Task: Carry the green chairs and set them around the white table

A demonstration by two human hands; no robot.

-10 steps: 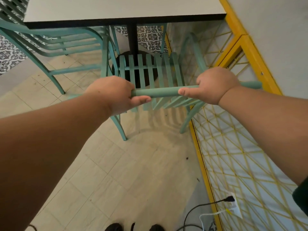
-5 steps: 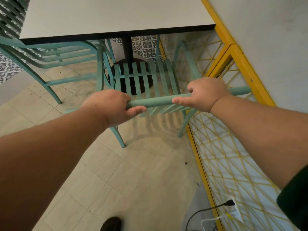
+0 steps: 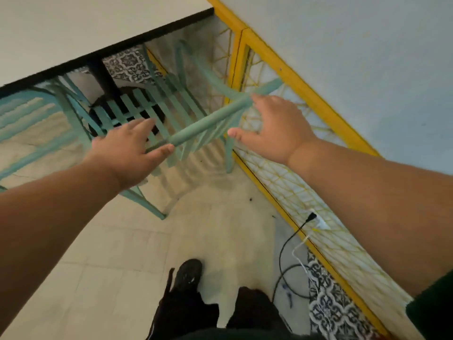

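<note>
A green slatted chair (image 3: 210,120) stands on the tiled floor with its seat tucked under the white table (image 3: 81,28). My left hand (image 3: 127,153) hovers at the left end of the chair's top rail with fingers spread, no longer wrapped round it. My right hand (image 3: 272,128) is open too, fingers straight, just beside the rail's right end. A second green chair (image 3: 36,119) stands at the table's left side.
A yellow-framed lattice panel (image 3: 294,77) runs along the wall on the right, close to the chair. A black cable (image 3: 286,244) and a white cable trail from a wall socket onto the floor. My black shoes (image 3: 188,273) stand behind the chair.
Both hands have let go of the chair's top rail and opened. The view has tilted and swung down, showing my feet.
</note>
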